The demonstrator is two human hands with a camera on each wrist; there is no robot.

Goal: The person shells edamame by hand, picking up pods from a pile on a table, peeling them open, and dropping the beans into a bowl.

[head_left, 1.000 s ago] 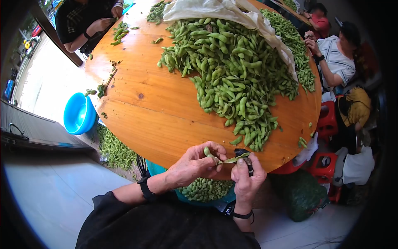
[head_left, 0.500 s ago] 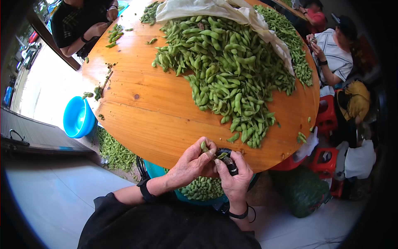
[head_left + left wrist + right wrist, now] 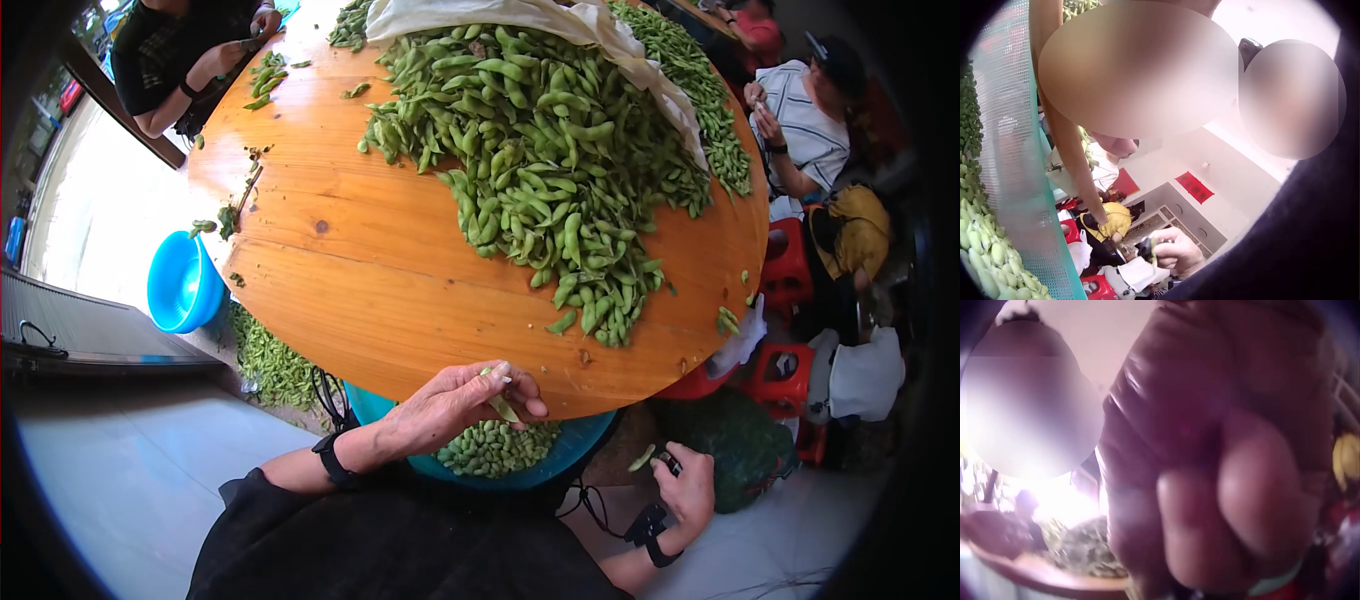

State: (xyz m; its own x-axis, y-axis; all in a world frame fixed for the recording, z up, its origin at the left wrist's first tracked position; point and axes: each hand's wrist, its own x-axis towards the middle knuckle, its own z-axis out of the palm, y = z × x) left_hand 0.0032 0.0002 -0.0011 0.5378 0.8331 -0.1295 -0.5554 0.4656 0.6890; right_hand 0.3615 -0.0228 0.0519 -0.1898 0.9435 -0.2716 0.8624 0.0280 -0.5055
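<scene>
Above the teal basket (image 3: 590, 440) of shelled beans (image 3: 495, 448), my left hand (image 3: 445, 402) pinches a green edamame pod (image 3: 503, 408) between thumb and fingers. My right hand (image 3: 690, 490) is out to the right, past the basket, with curled fingers pinching a split edamame pod (image 3: 642, 458) that points left. A black band or small tool (image 3: 673, 463) sits at its thumb. In the left wrist view the right hand (image 3: 1177, 250) shows far off with the pod; the right wrist view has its blurred fingers (image 3: 1241, 500) close up.
A large heap of edamame pods (image 3: 570, 170) covers much of the round wooden table (image 3: 330, 270), beside a pale cloth (image 3: 490, 15). A blue basin (image 3: 185, 285), pods on the floor (image 3: 270, 360), red stools (image 3: 785, 375) and a green bag (image 3: 735, 450) surround it. Other people sit around.
Both hands were together over the basket's near side with pods between them. The right hand has since swung away right and down with a pod; the left has stayed over the basket.
</scene>
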